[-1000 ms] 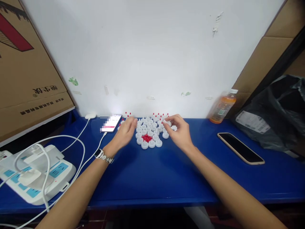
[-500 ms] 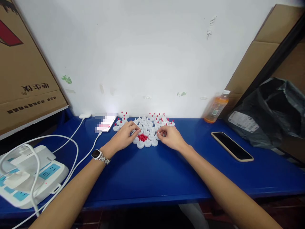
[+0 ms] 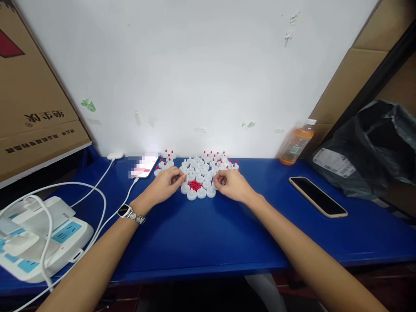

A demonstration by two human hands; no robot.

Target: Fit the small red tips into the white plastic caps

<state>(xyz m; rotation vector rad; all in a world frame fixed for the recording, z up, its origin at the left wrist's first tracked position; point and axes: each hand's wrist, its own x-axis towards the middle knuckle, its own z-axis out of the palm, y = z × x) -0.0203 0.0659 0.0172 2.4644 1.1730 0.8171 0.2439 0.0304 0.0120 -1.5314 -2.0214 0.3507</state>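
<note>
Several white nozzle caps [image 3: 201,192] stand closely grouped on the blue table by the wall, points upward. In their midst lies a heap of small red tips [image 3: 195,185]. Red-tipped white caps [image 3: 166,163] stand at the left and back right of the group. At the left edge is my left hand [image 3: 165,184], thumb and forefinger pinched together beside the caps; what they hold is too small to make out. My right hand [image 3: 233,185] has its fingers closed at the right edge, pinching what looks like a white nozzle cap, mostly hidden by the fingers.
A lit phone [image 3: 146,167] on a charging cable lies behind my left hand. The power strip [image 3: 65,238] with looping white cables takes up the left side. To the right are a dark phone [image 3: 318,197], an orange drink bottle [image 3: 297,143] and a black plastic bag [image 3: 364,147].
My left hand has drawn back slightly to the left, away from the middle caps. The right hand stays nearly in place, still pinched. The camera view has shifted a little.
</note>
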